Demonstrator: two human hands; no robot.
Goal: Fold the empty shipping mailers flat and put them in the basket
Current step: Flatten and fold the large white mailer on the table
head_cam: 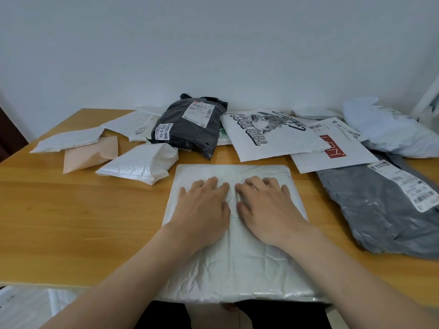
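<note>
At near centre, left hand (pixel 203 210) and right hand (pixel 266 210), fingers flat, are pressing the white mailer (pixel 237 269); others lying unfolded, basket unseen.

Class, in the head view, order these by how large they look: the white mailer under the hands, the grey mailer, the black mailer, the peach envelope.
1. white mailer, though it lies nearest the camera
2. grey mailer, cut off by the frame edge
3. black mailer, farther back
4. peach envelope, partly covered
</note>
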